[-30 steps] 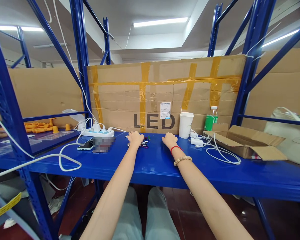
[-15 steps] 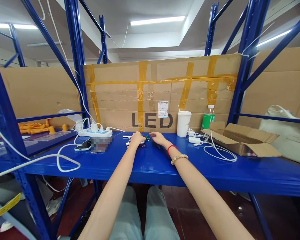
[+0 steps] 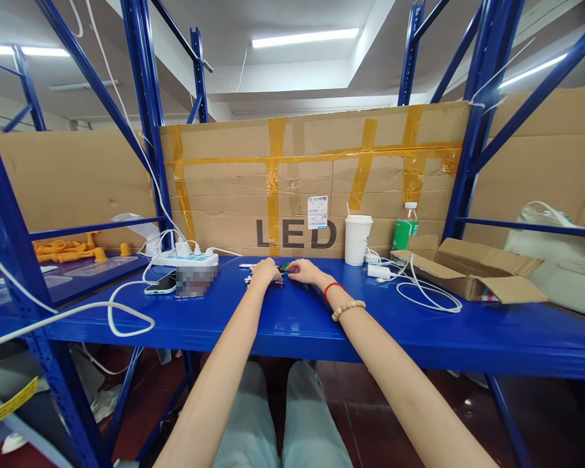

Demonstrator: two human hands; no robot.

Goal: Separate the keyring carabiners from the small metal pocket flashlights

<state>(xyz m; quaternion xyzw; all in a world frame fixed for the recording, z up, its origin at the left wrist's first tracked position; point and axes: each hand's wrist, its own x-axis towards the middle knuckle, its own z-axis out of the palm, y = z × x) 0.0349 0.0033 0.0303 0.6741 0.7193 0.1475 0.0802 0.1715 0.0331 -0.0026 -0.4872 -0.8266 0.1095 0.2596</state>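
Observation:
On the blue shelf top (image 3: 312, 318), both hands work close together over a small group of shiny objects too small to name. My left hand (image 3: 266, 270) covers most of them, its fingers bent down and closed among them; what they grip is hidden. Silver ends (image 3: 247, 266) stick out to its left, and a purplish piece shows below its fingers. My right hand (image 3: 304, 271), with a red cord and a beaded bracelet at the wrist, is at the right of the group. Its thumb and fingers come together beside a small green piece (image 3: 285, 266); a firm hold cannot be made out.
A white paper cup (image 3: 358, 240), a green-labelled bottle (image 3: 405, 227), a white charger with coiled cable (image 3: 429, 296) and an open cardboard box (image 3: 468, 270) stand right. Left are a power strip (image 3: 188, 259), a phone (image 3: 162, 283) and loose white cables. Cardboard (image 3: 224, 195) closes the back.
My right hand has shifted slightly left and its fingers have drawn in toward the green piece. My left hand stays over the group, its fingers now lower. The view has shifted slightly.

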